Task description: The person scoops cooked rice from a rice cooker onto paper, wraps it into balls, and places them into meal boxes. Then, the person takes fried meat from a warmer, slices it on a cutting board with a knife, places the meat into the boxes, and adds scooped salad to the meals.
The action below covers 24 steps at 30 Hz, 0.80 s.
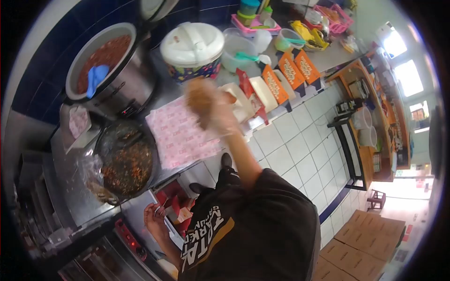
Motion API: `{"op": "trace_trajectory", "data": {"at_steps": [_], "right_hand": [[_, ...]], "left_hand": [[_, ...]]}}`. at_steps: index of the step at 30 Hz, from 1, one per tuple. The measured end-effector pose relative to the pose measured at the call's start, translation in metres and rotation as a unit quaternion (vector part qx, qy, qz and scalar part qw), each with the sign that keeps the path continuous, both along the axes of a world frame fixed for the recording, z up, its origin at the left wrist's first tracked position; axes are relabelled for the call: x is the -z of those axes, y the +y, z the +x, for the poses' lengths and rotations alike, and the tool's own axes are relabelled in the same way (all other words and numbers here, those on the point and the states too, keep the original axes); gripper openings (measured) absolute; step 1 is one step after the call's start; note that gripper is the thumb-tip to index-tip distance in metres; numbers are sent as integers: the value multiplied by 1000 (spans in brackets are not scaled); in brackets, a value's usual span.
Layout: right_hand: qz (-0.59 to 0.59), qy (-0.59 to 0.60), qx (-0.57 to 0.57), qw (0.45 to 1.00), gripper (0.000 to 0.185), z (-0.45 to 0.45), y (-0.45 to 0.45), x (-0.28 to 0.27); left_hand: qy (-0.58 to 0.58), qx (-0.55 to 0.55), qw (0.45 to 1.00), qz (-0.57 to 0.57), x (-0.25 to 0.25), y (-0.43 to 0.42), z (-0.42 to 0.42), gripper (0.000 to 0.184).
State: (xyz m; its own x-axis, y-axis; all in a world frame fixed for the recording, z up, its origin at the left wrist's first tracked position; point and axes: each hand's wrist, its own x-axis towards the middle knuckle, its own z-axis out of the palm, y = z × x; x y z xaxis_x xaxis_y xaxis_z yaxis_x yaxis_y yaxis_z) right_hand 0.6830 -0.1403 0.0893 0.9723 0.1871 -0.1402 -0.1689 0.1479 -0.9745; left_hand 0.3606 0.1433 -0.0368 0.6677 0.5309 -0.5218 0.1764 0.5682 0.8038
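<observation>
My right hand [222, 114], smeared by motion, grips a crusty brown piece of food [198, 99] that looks like fried chicken. Beneath it lies a stack of pink-and-white printed paper sheets [176, 136] on the metal counter. Just right of that hand, a row of takeaway boxes begins, with a white box [260, 95], a red box flap [251, 92] and orange box flaps [275, 84]. My left hand [155, 217] hangs low by the counter's front, fingers loosely bent and apart, near a compartment of red packaging [176, 201].
A large cooker [133, 79] of reddish-brown food holds a blue scoop [96, 80]. Beside it stand a white-lidded tub [192, 44] and a clear container [238, 49]. A dark round pan [152, 154] with brown bits sits left of the papers. Cardboard boxes [361, 239] lie at lower right.
</observation>
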Motion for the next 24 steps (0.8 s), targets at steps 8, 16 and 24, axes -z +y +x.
{"op": "trace_trajectory", "data": {"at_steps": [8,16,24], "right_hand": [[-542,-215,101,806,37,112,-225,66],[-341,-120,153,920,45,68,-268,55],[14,201,-338,919,50,-22,-94,69]], "left_hand": [[-23,114,992,-41,4,-90,119,21],[11,231,969,87,-18,-163,184,26],[-116,343,914,185,-46,-153,224,26]]}}
